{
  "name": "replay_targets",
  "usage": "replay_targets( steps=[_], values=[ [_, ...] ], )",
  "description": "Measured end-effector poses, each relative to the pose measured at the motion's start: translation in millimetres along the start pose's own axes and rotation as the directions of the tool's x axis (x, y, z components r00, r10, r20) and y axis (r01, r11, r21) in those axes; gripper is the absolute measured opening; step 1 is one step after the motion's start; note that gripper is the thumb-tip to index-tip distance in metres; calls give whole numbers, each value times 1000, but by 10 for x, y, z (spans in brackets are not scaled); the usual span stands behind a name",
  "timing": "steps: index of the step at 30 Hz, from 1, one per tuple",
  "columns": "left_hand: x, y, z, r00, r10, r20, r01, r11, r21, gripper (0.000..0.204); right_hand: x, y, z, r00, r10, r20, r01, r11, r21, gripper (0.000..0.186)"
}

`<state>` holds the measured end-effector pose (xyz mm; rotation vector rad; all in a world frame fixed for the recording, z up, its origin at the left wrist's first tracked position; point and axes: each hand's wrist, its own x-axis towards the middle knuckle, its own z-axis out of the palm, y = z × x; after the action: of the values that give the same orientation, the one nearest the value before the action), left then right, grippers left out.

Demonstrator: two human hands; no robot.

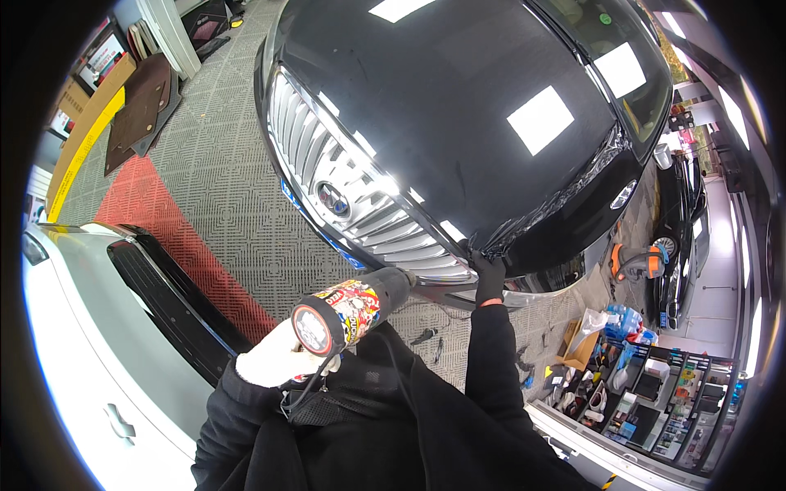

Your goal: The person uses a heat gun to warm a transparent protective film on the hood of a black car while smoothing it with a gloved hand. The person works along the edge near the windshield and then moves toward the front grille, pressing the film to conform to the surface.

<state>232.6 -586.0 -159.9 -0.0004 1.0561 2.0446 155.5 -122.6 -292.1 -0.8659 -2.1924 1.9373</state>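
Note:
My left hand (278, 352), in a white glove, holds a black heat gun (368, 303) covered in colourful stickers, with a dangling cord and its nozzle near the lower grille. My right hand (487, 270), in a black glove, grips crumpled black film (512, 233) at the hood's front corner, beside the headlight. The film runs wrinkled along the edge of the glossy black hood (442, 106). The chrome grille (409, 250) with a round emblem spans the car's front, just beyond the heat gun.
A white car (123, 319) stands at lower left, brown mats (143, 106) behind it. At right are an orange vacuum (634, 262), another black car (675, 237), a cardboard box (581, 344) and a cart of tools (655, 401). Small dark scraps (430, 335) lie on the grid floor.

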Motion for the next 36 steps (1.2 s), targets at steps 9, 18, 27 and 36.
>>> replay_targets(
  steps=[9, 18, 27, 36],
  values=[
    [-39, -22, 11, 995, -21, -97, 21, 1000, -8, 65, -109, -58, 81, 997, -71, -26, 71, 997, 6, 29],
    [-102, -90, -32, 993, -92, -74, 88, 995, -47, 77, -82, 69, 109, 981, -136, -136, 113, 980, -165, 37],
    [-85, -264, -193, 993, -110, 40, 111, 993, -37, 80, -79, 64, 67, 984, -140, -112, 121, 979, -163, 39],
    [-36, -163, 0, 991, -20, -133, 17, 999, -30, 77, -104, 0, 101, 990, -122, -66, 115, 989, -92, 42]
  ],
)
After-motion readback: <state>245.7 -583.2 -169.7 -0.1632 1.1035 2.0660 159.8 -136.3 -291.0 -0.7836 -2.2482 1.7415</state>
